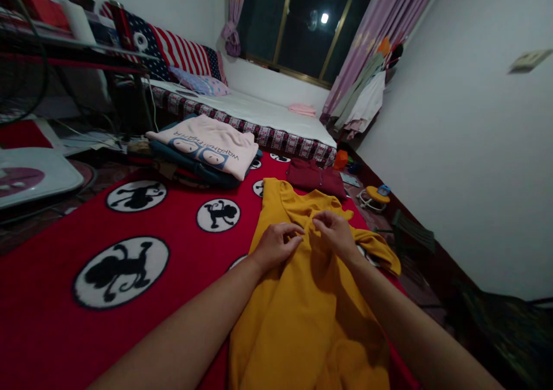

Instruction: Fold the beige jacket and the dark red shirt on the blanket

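Observation:
A yellow long-sleeved garment (pixel 294 326) lies spread in front of me, rumpled round the chest, with one sleeve stretched out to the right. My left hand (pixel 279 245) is on its upper front, thumb and fingertips closed on the cloth near the middle. Close beside it, my right hand (pixel 337 233) pinches the same front a little higher up. Whether a button or only fabric is between the fingertips is too small to make out. Just beyond the collar lies a folded dark red garment (pixel 319 178).
Under the clothes is a red blanket (pixel 190 286) with monkey figures in white circles. A pink printed top (pixel 211 142) lies on a dark folded pile at the far left. Behind stands a bed (pixel 268 110); a cluttered desk (pixel 78 47) is left, a yellow-topped stool (pixel 375 195) right.

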`<action>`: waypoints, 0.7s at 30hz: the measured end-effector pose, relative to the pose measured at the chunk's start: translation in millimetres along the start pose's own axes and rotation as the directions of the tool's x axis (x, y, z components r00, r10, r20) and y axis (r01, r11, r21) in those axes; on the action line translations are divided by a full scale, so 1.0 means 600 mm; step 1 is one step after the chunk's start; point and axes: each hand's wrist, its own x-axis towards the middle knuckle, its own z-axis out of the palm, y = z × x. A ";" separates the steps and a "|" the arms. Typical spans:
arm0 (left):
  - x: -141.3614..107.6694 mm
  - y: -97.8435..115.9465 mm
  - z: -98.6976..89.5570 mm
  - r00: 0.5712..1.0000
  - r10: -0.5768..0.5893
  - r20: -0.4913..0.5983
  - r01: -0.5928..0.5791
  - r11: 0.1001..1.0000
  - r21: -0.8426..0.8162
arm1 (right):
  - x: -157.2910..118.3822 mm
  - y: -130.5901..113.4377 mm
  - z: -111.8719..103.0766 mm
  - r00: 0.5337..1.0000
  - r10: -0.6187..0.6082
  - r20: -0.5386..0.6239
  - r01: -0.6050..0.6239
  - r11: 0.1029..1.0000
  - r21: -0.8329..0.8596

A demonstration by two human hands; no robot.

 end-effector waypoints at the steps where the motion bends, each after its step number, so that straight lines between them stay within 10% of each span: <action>1: 0.002 -0.003 0.000 0.999 -0.010 -0.038 0.009 1.000 -0.016 | -0.026 -0.013 -0.002 0.996 -0.031 0.081 0.029 0.999 0.031; 6: 0.018 -0.026 -0.010 0.950 -0.014 -0.311 0.040 0.996 0.078 | -0.127 -0.071 0.003 0.905 -0.199 0.377 0.287 0.938 -0.195; 11: 0.019 -0.039 -0.012 0.970 -0.029 -0.240 0.077 0.978 0.195 | -0.138 -0.070 0.024 0.900 -0.182 0.396 0.320 0.892 -0.319; 16: 0.021 -0.026 -0.011 0.980 -0.024 -0.197 0.066 0.976 0.209 | -0.129 -0.027 0.009 0.989 -0.146 0.002 0.142 0.967 0.212; 21: 0.111 -0.022 -0.013 0.986 0.084 -0.142 -0.033 0.943 0.332 | -0.156 -0.004 -0.022 0.980 0.155 -0.128 -0.003 0.650 0.760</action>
